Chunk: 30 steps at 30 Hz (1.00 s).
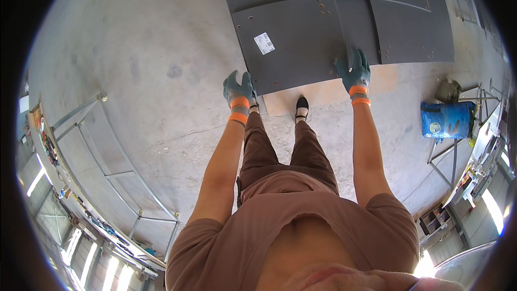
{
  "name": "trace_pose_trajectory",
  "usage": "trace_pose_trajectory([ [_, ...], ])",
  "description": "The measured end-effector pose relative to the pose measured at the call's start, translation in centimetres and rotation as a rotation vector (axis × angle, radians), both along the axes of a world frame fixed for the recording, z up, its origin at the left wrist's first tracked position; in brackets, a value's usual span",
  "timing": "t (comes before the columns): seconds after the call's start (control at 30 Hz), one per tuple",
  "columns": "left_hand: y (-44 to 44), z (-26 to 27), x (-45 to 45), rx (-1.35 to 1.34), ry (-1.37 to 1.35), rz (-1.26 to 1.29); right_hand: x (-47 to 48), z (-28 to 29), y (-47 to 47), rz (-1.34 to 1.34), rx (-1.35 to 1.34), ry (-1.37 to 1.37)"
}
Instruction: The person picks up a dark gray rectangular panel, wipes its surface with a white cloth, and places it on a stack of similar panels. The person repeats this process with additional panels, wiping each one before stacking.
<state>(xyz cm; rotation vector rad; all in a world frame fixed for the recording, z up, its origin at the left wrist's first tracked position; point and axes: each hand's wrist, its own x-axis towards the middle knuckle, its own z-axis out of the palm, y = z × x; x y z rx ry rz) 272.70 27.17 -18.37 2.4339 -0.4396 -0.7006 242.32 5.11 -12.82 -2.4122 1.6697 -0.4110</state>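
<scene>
Dark grey drilled panels (299,48) lie in an overlapping layer in front of me, over a tan board (282,101) on the floor. The nearest panel bears a white label (264,43) with writing. My left hand (237,89), in a grey-green work glove with an orange cuff, is beside that panel's near left corner, thumb and fingers apart. My right hand (356,70), gloved alike, is over the panel's near right corner with its fingers spread; whether it touches the panel I cannot tell. Neither hand has closed on anything.
My feet stand at the near edge of the boards, one shoe (302,107) on the tan board. At the right, a blue bag (447,120) and a dark green bundle (448,91) are by a metal frame. A long bench on a metal frame (121,174) curves along the left.
</scene>
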Motion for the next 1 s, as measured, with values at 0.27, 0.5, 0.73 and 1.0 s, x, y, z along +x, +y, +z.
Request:
trace_pose_trajectory([
  [0.27,-5.0,-0.5,2.3,-0.034,0.241,-0.036,-1.7,-0.7,2.1,0.168,0.332,0.158],
  [0.5,-5.8,0.5,1.2,-0.135,0.307,0.039,-1.7,-1.9,1.8,0.139,0.29,0.169],
  [0.73,-4.9,-0.9,0.9,-0.21,0.184,-0.008,-2.3,-2.0,1.6,0.183,0.267,0.177],
  [1.0,-5.4,0.6,0.9,-0.162,0.278,0.043,-1.8,-2.2,1.8,0.139,0.325,0.148],
])
